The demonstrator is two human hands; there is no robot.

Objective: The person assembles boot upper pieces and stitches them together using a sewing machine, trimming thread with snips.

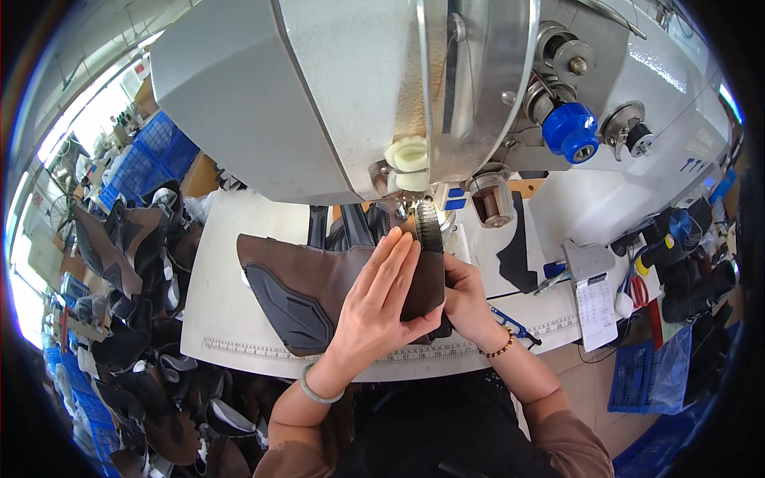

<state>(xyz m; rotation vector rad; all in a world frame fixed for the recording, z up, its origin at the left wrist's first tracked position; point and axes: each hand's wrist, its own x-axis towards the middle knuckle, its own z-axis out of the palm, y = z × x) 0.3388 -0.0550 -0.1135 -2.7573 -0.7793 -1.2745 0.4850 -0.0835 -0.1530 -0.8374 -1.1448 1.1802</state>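
Observation:
A brown leather shoe upper (307,269) with a black molded panel (291,315) lies under the head of a grey sewing machine (255,111). My left hand (381,299) rests flat on the upper, its fingers stretched together toward the needle area and its thumb pointing right. At the upper's right edge, my right hand (468,303) grips it, with the fingertips partly hidden behind the leather. A dark ribbed strip (429,227) stands just beyond my left fingertips, close below the machine head. The needle itself is hard to make out.
The white worktable (219,295) has a ruler scale (382,358) along its front edge. Dark shoe uppers (147,366) are heaped at left near blue crates (151,151). To the right are a black cut piece (519,255), a paper pad (596,307) and red-handled scissors (637,291).

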